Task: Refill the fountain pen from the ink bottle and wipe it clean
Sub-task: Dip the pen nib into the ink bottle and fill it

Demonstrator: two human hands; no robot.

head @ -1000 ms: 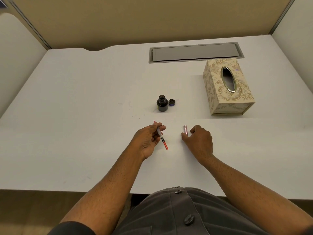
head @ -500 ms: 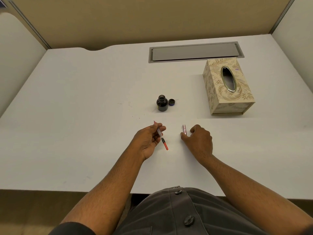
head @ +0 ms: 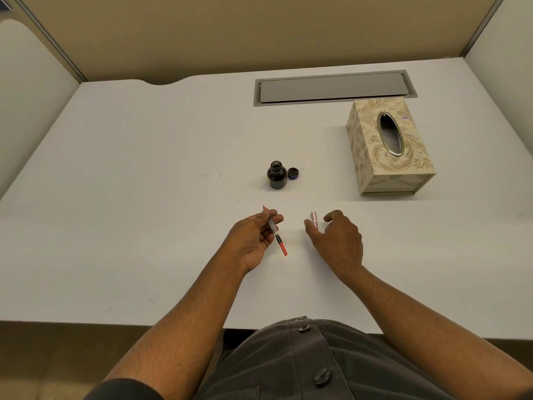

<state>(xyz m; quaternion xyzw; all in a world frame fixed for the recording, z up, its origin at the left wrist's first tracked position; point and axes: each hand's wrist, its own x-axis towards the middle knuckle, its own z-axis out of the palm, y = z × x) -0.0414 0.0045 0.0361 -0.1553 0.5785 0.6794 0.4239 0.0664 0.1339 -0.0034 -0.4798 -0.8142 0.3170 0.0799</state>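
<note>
- Two hands rest over the white counter (head: 144,226).
- Left hand (head: 253,238) pinches the fountain pen's inner section (head: 275,230) between thumb and fingers, red converter end pointing toward the person.
- Right hand (head: 337,241), fingers loosely curled, touches the pink pen barrel (head: 314,219) lying on the counter.
- Beyond the left hand: uncapped ink bottle (head: 277,176), its cap (head: 293,173) just beside it.
- Beyond the right hand: patterned tissue box (head: 386,145).

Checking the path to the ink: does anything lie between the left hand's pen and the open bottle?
No. In the head view the white table is bare between the pen and the ink bottle.
</note>
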